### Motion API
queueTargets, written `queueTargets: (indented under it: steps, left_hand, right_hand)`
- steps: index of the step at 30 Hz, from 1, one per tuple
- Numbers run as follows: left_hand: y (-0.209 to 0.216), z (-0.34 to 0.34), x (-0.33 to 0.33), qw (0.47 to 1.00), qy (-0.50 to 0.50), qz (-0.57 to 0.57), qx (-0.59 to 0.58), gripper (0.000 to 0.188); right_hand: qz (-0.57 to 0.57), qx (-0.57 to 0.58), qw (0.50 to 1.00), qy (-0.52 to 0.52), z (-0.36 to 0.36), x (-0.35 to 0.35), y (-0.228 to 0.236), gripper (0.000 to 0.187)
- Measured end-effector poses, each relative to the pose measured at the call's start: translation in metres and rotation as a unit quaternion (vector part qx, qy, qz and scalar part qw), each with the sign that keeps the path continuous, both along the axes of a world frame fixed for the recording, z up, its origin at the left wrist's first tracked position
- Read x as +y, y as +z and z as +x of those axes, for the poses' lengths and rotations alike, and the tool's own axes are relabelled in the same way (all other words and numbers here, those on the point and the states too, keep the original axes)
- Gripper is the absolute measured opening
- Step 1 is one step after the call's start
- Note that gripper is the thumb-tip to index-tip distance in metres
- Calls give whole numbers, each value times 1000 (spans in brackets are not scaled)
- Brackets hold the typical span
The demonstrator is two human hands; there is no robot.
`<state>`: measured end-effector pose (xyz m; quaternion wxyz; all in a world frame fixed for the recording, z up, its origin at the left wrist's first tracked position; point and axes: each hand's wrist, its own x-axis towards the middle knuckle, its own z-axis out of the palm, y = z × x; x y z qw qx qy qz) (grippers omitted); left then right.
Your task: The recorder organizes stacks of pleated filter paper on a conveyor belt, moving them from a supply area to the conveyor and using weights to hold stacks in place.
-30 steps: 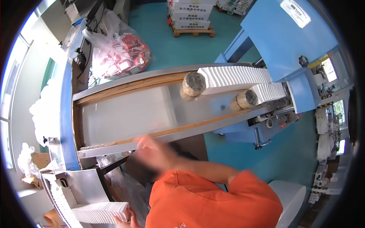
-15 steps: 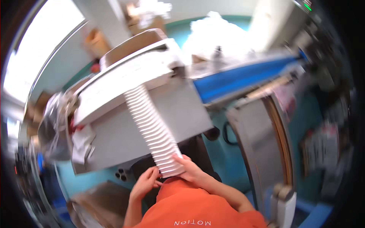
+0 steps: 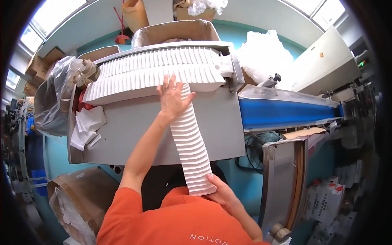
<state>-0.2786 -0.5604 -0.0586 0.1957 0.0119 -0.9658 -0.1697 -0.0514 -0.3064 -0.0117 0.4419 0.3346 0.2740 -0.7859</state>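
A long row of white folded paper pieces, stacked in overlapping ridges, reaches from my body up over the table's near edge. My right hand grips its near end, thumb on top and fingers partly hidden beneath. My left hand lies with fingers spread at the row's far end, fingertips touching the larger white stack behind it. That larger stack runs across the back of the grey table in two side-by-side ridged rows.
Loose white paper pieces lie at the table's left side. A blue conveyor belt extends to the right. Behind the table stands a cardboard box; another carton sits on the floor at lower left. A black fan stands below the belt.
My left hand has left the near end of the paper row and reached forward to its far end. The right hand still holds the near end. My view has turned and sharpened.
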Motion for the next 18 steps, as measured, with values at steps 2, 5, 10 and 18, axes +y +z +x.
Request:
queueTargets:
  steps: [2, 5, 10, 18]
  left_hand:
    - [-5, 7, 0, 1000, 20, -4, 1, 55]
    - [11, 34, -19, 991, 104, -56, -56, 55]
    - [14, 120, -51, 947, 309, -45, -76, 59]
    - [19, 190, -96, 882, 454, 64, -112, 82]
  right_hand:
    - [-9, 56, 997, 49, -4, 23, -26, 45]
    - [125, 147, 968, 160, -33, 61, -22, 47]
    - [413, 361, 787, 283, -114, 89, -23, 63]
    - [491, 472, 718, 140, -185, 39, -46, 46]
